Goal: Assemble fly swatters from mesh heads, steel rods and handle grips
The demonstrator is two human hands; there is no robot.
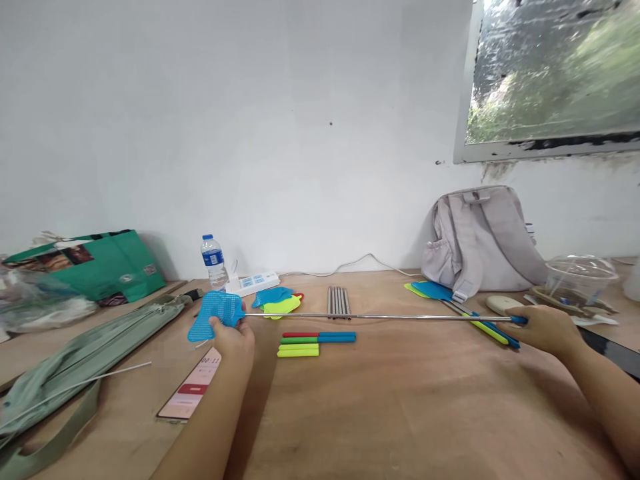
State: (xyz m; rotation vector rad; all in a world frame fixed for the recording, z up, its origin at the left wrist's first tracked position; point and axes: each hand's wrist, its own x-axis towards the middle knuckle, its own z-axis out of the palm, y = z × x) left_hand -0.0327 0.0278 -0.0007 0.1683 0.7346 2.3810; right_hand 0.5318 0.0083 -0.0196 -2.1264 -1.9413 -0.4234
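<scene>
An extended telescopic fly swatter stretches level across the view, its thin metal rod (400,317) running between my two hands. My left hand (234,337) grips its blue hand-shaped head (213,313), fingers closed round the base. At the other end, my right hand (545,328) is closed round the blue handle (519,320). Behind the rod lie several metal rods (339,302) side by side, and a pile of loose blue and yellow-green swatter heads (281,305). In front of it are coloured handles (305,339). Whole swatters (433,291) lie near my right hand.
A phone (187,393) with a timer lies by my left forearm. Around the table's back stand a green bag (115,267), a water bottle (214,260), a power strip (255,283), a grey backpack (485,233) and a clear plastic bowl (583,277). A grey-green fabric case (95,360) lies left.
</scene>
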